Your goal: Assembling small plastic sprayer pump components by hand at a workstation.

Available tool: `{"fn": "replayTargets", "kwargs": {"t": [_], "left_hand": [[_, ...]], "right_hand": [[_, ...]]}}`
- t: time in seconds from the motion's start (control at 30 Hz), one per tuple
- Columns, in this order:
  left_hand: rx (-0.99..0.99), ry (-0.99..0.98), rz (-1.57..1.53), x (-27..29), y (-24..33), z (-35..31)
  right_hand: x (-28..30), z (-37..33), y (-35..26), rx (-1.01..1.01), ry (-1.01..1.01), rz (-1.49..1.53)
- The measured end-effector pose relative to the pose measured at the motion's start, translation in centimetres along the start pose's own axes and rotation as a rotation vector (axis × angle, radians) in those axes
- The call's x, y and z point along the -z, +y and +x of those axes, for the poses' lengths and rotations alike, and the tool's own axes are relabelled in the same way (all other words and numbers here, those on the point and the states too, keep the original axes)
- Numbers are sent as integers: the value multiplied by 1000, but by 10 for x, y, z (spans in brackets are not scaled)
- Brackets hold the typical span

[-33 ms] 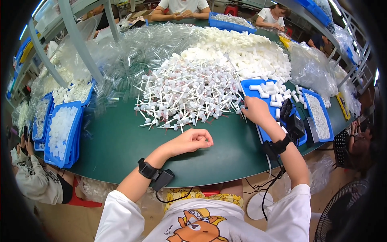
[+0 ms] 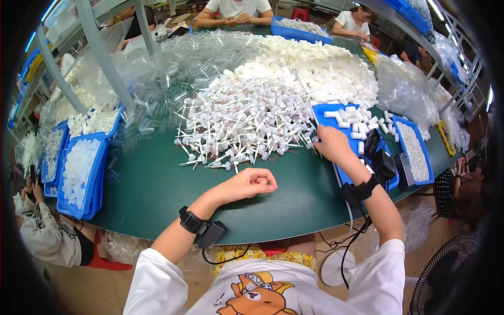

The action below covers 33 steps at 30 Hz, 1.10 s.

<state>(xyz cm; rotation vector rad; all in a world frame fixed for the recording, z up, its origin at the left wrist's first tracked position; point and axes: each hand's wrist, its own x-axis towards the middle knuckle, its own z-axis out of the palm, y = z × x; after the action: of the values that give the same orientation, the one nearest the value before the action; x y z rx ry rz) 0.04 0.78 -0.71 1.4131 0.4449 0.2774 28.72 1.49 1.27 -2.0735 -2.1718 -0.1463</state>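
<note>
A large heap of thin white sticks with pale plastic caps (image 2: 247,121) covers the middle of the table. My left hand (image 2: 251,184) rests on the green tabletop just in front of the heap, its fingers loosely curled and nothing showing in them. At the heap's right edge is my right hand (image 2: 333,143), fingers bent downward and drawn together beside a few sticks. Whether it grips one is hidden. Next to that hand lies a blue tray (image 2: 325,108) with white cylindrical pieces (image 2: 357,122) in and around it. Each wrist wears a black strap with a small device.
Clear plastic tubes (image 2: 178,63) and white cylinders (image 2: 325,63) are heaped behind. Blue trays of white parts stand at left (image 2: 81,176) and right (image 2: 415,152). A black device (image 2: 384,164) sits by my right forearm, with cables below. Several people sit around the table (image 2: 147,205).
</note>
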Motion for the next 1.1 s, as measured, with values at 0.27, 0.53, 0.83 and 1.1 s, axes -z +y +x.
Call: {"fn": "replayTargets", "kwargs": {"t": [0.27, 0.53, 0.83, 1.1], "left_hand": [[-27, -21, 83, -3, 0, -1], [-39, -51, 99, -2, -1, -4], [-13, -78, 82, -3, 0, -2], [-3, -99, -22, -1, 2, -3]], "right_hand": [[-10, -2, -5, 24, 13, -93], [-8, 3, -1, 66, 90, 98], [-32, 39, 123, -361, 250, 329], [-14, 24, 103, -328, 351, 422]]}}
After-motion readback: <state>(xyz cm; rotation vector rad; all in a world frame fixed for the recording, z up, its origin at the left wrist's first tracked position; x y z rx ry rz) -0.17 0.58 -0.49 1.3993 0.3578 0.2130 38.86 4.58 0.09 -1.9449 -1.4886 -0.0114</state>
